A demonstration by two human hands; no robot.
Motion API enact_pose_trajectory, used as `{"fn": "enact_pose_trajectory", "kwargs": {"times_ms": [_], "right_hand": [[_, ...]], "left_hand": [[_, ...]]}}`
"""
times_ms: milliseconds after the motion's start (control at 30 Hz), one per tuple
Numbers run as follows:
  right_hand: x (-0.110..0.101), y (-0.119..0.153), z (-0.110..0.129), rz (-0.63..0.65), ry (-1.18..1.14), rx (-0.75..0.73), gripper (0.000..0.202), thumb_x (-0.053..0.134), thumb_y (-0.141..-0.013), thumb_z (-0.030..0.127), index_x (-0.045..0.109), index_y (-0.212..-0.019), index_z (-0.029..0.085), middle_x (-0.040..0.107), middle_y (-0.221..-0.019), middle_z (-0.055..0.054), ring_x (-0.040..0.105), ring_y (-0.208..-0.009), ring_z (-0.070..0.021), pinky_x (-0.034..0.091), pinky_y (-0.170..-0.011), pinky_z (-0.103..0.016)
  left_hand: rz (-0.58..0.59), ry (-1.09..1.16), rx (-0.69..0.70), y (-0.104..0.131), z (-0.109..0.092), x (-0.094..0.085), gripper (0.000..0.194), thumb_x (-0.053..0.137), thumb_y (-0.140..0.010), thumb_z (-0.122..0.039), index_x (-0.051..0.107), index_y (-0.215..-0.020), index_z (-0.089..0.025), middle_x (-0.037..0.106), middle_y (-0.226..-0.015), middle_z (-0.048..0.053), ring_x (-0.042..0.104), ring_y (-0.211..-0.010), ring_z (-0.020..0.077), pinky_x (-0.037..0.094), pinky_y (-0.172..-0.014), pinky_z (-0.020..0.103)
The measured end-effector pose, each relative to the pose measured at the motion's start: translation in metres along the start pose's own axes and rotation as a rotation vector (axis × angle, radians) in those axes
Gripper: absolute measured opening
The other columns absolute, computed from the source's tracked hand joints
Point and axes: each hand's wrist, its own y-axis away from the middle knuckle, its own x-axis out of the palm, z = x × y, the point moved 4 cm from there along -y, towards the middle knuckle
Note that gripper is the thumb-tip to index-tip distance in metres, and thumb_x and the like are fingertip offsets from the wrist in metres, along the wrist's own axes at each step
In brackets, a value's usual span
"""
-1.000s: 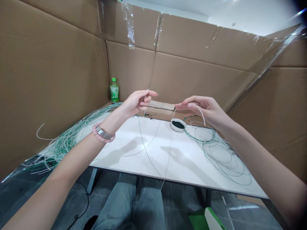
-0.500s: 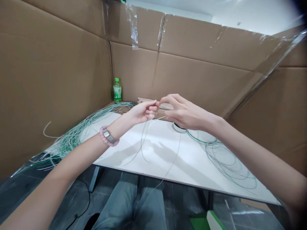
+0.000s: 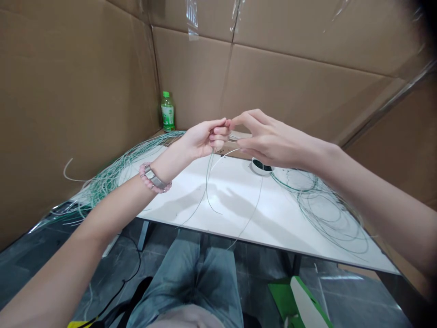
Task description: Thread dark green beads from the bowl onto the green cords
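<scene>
Here, strands (image 3: 206,182) over white table (image 3: 280,200), cardboard walls (image 3: 290,86) around.

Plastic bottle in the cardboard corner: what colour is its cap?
The round plastic cap is green; head view.

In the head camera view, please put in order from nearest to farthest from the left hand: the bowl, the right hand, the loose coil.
Starting from the left hand:
1. Right hand: directly beside it, fingers meeting or nearly so.
2. Bowl: on the table, below the right hand.
3. Loose coil: right side of the table.
</scene>
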Motion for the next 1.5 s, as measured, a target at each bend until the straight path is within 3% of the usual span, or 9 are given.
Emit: {"fn": "enact_pose_trajectory", "kwargs": {"times_ms": [400,567,733,900,1033,1167,1267,1367,1500], "right_hand": [[0.009,0.003,-0.004,-0.031,-0.072,-0.023,0.019,0.044,-0.088,0.017,0.062,-0.081,0.017,0.049,-0.121,-0.008,0.043,-0.116,-0.0268,0.04,-0.094,-0.053],[0.015,0.003,0.008,-0.157,-0.054,-0.236,0.02,0.048,-0.084,0.011,0.063,-0.08,0.023,0.055,-0.117,0.003,0.045,-0.12,-0.0206,0.036,-0.103,-0.053],[0.022,-0.004,0.042,-0.01,0.319,-0.532,0.026,0.05,-0.074,0.001,0.064,-0.078,0.022,0.055,-0.119,0.007,0.041,-0.125,-0.0195,0.041,-0.1,-0.05],[0.042,-0.02,0.062,0.138,0.475,-0.635,0.02,0.053,-0.068,0.003,0.064,-0.067,0.019,0.06,-0.107,0.002,0.035,-0.128,-0.0193,0.035,-0.104,-0.045],[0.054,-0.026,0.06,0.143,0.224,-0.506,0.028,0.049,-0.069,0.001,0.055,-0.054,0.024,0.057,-0.07,0.002,0.053,-0.093,-0.0167,0.04,-0.096,-0.04],[0.037,-0.018,0.051,0.024,-0.213,-0.273,0.025,0.04,-0.084,0.01,0.051,-0.064,0.022,0.05,-0.069,-0.002,0.045,-0.07,-0.0162,0.044,-0.073,-0.033],[0.022,-0.006,0.04,-0.279,-0.664,0.055,0.027,0.034,-0.091,0.019,0.044,-0.066,0.021,0.044,-0.067,-0.001,0.042,-0.067,-0.0152,0.04,-0.067,-0.031],[0.03,0.008,0.032,-0.651,-1.113,0.377,0.032,0.035,-0.093,0.025,0.04,-0.062,0.02,0.04,-0.063,0.001,0.042,-0.064,-0.014,0.037,-0.065,-0.03],[0.054,0.013,0.043,-0.922,-1.628,0.565,0.034,0.043,-0.088,0.03,0.038,-0.057,0.019,0.028,-0.059,0.004,0.03,-0.055,-0.0117,0.034,-0.055,-0.027]], "left_hand": [[-0.024,-0.011,-0.011,-0.002,0.003,-0.002,0.034,0.032,-0.094,-0.018,0.05,-0.066,-0.012,0.034,-0.047,-0.005,0.035,-0.035,0.0022,0.026,-0.032,0.01],[-0.064,-0.005,0.012,-0.004,0.004,-0.003,0.036,0.029,-0.095,-0.017,0.051,-0.066,-0.011,0.031,-0.044,-0.006,0.032,-0.031,0.0019,0.026,-0.031,0.01],[-0.017,0.004,-0.022,-0.005,0.008,-0.005,0.033,0.031,-0.094,-0.016,0.052,-0.069,-0.011,0.032,-0.046,-0.006,0.032,-0.032,0.0025,0.027,-0.031,0.011],[-0.005,0.03,-0.051,-0.006,0.01,-0.003,0.027,0.035,-0.092,-0.015,0.052,-0.071,-0.012,0.033,-0.048,-0.006,0.033,-0.034,0.0033,0.026,-0.03,0.012],[-0.015,0.059,-0.044,-0.006,0.004,-0.008,0.028,0.034,-0.093,-0.015,0.052,-0.073,-0.011,0.034,-0.048,-0.006,0.033,-0.034,0.0036,0.024,-0.03,0.012],[-0.117,0.091,0.048,-0.003,0.005,-0.037,0.03,0.032,-0.093,-0.011,0.054,-0.071,-0.01,0.038,-0.047,-0.005,0.038,-0.036,0.0028,0.03,-0.036,0.01],[-0.271,-0.106,0.042,0.004,0.025,-0.072,0.03,0.036,-0.091,-0.014,0.058,-0.071,-0.009,0.054,-0.056,0.001,0.052,-0.048,0.0059,0.042,-0.05,0.014],[-0.291,-0.611,-0.111,0.013,0.047,-0.097,0.032,0.048,-0.087,-0.03,0.065,-0.072,-0.008,0.064,-0.068,0.008,0.06,-0.064,0.0127,0.045,-0.06,0.021],[-0.345,-0.904,0.137,0.035,0.042,-0.086,0.029,0.056,-0.081,-0.036,0.068,-0.071,-0.011,0.065,-0.071,0.006,0.056,-0.066,0.0132,0.041,-0.062,0.021]]}}
